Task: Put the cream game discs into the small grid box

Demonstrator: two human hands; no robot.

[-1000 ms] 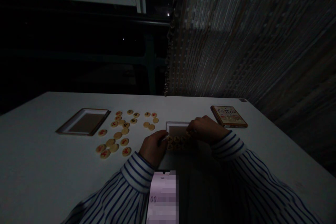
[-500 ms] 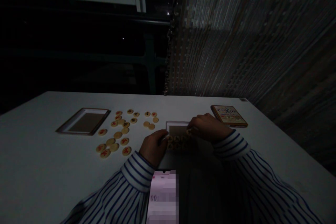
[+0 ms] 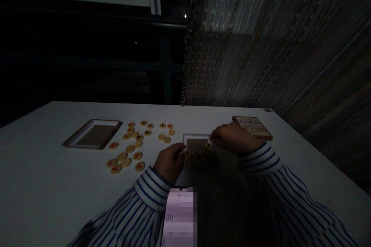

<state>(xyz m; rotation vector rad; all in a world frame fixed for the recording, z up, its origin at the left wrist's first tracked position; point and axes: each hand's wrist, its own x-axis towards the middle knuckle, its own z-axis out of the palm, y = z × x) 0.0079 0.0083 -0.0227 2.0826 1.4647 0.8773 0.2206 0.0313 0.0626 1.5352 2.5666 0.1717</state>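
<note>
A small white-rimmed box sits on the white table in front of me, with several round wooden game pieces laid in rows inside it. My left hand rests curled against the box's left edge, fingertips touching the rim. My right hand sits at the box's right edge with fingers bent, next to a piece lying in the box. Whether the right fingers hold anything is too dark to tell.
Several loose round pieces with red or dark marks lie scattered left of the box. An empty box tray lies at far left. A printed box lid is at right. A phone shows near my chest. A bead curtain hangs behind.
My right hand has drawn back to the right, off the box, leaving a piece in the box's right side. My left hand has stayed put.
</note>
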